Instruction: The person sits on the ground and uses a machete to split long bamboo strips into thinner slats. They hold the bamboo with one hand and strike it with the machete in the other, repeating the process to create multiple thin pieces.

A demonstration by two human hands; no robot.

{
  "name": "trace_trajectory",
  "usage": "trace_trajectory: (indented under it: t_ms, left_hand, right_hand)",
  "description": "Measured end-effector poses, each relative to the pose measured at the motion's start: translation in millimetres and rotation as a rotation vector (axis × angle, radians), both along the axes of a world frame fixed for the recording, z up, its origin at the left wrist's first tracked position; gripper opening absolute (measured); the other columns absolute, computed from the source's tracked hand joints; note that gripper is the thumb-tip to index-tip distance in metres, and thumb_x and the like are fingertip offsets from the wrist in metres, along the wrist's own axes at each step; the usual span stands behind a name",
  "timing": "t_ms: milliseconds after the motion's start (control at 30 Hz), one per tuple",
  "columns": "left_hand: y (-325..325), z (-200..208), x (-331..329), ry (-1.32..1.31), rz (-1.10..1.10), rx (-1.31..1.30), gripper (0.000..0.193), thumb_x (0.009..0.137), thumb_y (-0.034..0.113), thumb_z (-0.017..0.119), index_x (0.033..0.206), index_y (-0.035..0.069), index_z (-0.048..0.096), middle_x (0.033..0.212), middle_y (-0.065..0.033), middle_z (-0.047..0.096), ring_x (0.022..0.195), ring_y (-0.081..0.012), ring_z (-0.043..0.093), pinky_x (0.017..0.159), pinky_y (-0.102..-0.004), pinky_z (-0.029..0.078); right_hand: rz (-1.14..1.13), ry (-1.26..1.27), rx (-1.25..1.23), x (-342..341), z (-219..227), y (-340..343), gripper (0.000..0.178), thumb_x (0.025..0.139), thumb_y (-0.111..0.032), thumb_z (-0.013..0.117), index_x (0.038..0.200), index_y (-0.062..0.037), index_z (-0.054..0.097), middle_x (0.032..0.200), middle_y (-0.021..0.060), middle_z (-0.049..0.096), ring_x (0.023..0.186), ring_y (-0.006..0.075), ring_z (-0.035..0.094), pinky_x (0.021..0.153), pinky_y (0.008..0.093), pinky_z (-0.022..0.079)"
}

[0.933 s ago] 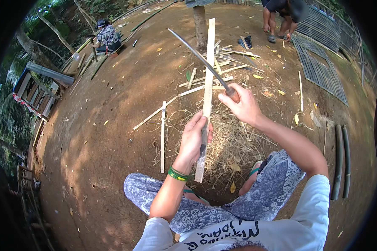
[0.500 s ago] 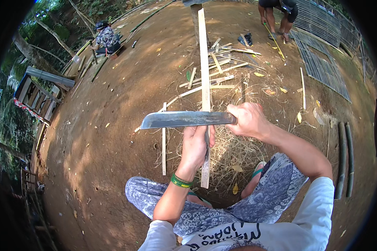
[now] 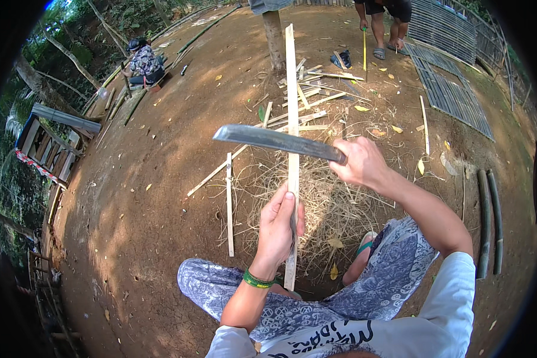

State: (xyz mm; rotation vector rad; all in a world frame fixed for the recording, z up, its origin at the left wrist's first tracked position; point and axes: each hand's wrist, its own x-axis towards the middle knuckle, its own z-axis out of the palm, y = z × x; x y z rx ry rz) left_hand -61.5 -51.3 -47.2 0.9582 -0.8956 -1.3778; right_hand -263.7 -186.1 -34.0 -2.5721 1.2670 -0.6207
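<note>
One pale strip (image 3: 293, 170): left hand (image 3: 277, 222) fingers pinch it, right hand (image 3: 359, 161) fingers curl round a machete (image 3: 274, 139) crossing over. Brown dirt (image 3: 137, 221) surrounds strip, shavings (image 3: 325, 206) beneath, tree trunk (image 3: 274, 42) beyond.

The head camera, a wide fisheye, looks down and forward from above the shirt (image 3: 406, 339), which borders the lower edge. The left hand (image 3: 276, 224) and right hand (image 3: 363, 162) lie at close range, about mid-frame. The trunk (image 3: 274, 39) stands farther off, at the top. Black fills the corners.
</note>
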Motion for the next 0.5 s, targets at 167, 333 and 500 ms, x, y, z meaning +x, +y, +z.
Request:
trace_trajectory:
  t_ms: [167, 333, 500]
  left_hand:
    - [12, 0, 4, -0.053, -0.001, -0.011, 0.042, 0.109, 0.021, 0.042, 0.147, 0.002, 0.043, 0.069, 0.0004, 0.053, 0.05, -0.0062, 0.048, 0.045, -0.0195, 0.04]
    - [23, -15, 14, -0.073, -0.033, -0.001, 0.043, 0.109, 0.021, 0.041, 0.147, 0.001, 0.042, 0.068, 0.001, 0.052, 0.049, -0.005, 0.047, 0.045, -0.0188, 0.038]
    - [41, -14, 20, -0.134, -0.009, 0.018, 0.044, 0.109, 0.021, 0.04, 0.148, 0.001, 0.042, 0.067, 0.0029, 0.049, 0.049, -0.0034, 0.045, 0.045, -0.0182, 0.039]
  right_hand:
    - [0.108, -0.001, -0.142, -6, -7, 1, 0.014, 0.078, -0.025, 0.065, 0.075, -0.013, 0.057, 0.054, 0.008, 0.059, 0.046, 0.0261, 0.06, 0.048, 0.0441, 0.05]
    - [0.059, 0.029, -0.139, -8, -6, 6, 0.016, 0.076, -0.024, 0.067, 0.077, -0.0113, 0.059, 0.057, 0.0111, 0.062, 0.051, 0.0321, 0.063, 0.051, 0.0466, 0.052]
    - [0.05, 0.056, -0.252, -14, -5, -2, 0.021, 0.075, -0.03, 0.071, 0.087, -0.0136, 0.066, 0.064, 0.0119, 0.066, 0.059, 0.0336, 0.067, 0.057, 0.0494, 0.053]
